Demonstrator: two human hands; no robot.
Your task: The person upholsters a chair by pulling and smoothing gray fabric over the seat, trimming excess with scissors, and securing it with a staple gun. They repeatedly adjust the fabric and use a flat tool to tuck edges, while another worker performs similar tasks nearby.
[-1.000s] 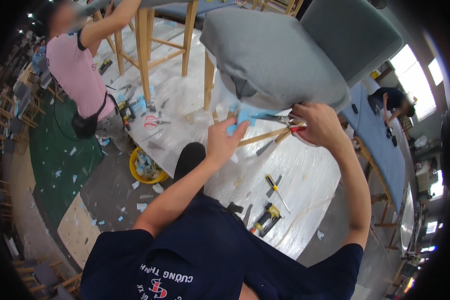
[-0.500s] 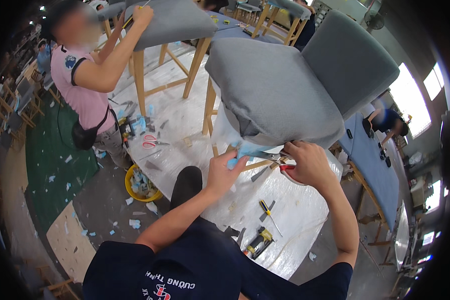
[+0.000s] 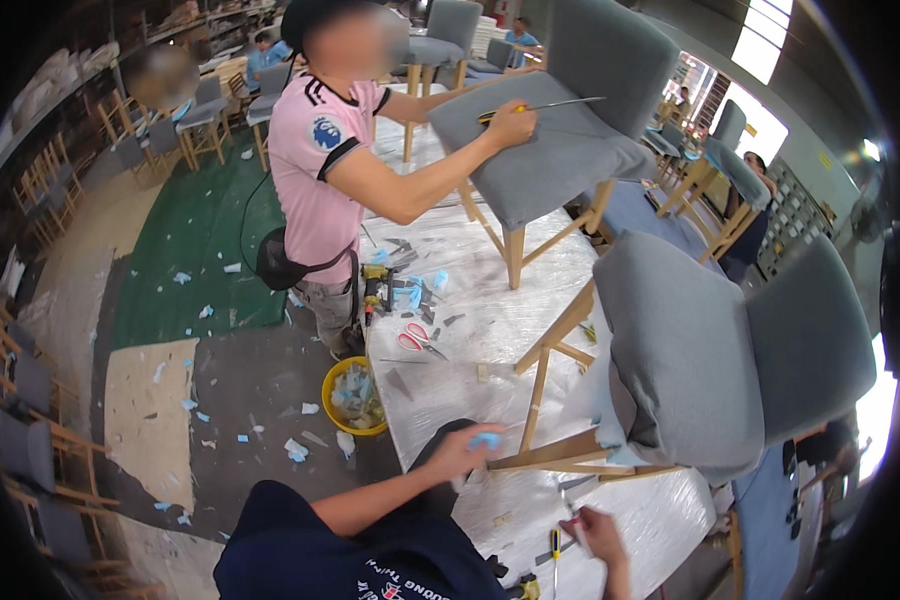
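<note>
My left hand [image 3: 457, 457] is closed on a scrap of light-blue material [image 3: 485, 440], left of the near chair's wooden legs. Lower right, my right hand [image 3: 598, 533] grips scissors [image 3: 571, 508] with red-and-white handles, low over the table; motion blurs them. In front of me a grey upholstered chair [image 3: 685, 350] stands on the plastic-covered table [image 3: 440, 395]. Its fabric hangs loose along the seat's near edge, and pale-blue lining shows beneath. Beside my right hand lies a yellow-and-black screwdriver [image 3: 556, 547]. A staple gun [image 3: 526, 588] is partly hidden by my shirt.
A co-worker in a pink shirt [image 3: 315, 190] holds a screwdriver [image 3: 545, 104] over another grey chair [image 3: 530, 165]. Red-handled scissors [image 3: 420, 340], a second staple gun [image 3: 377, 288] and fabric scraps lie on the table. A yellow bin [image 3: 355, 428] of scraps stands beside it.
My hands have drawn apart, away from the chair. The left has moved off with the blue scrap; the right has lowered with the scissors. The view has swung left.
</note>
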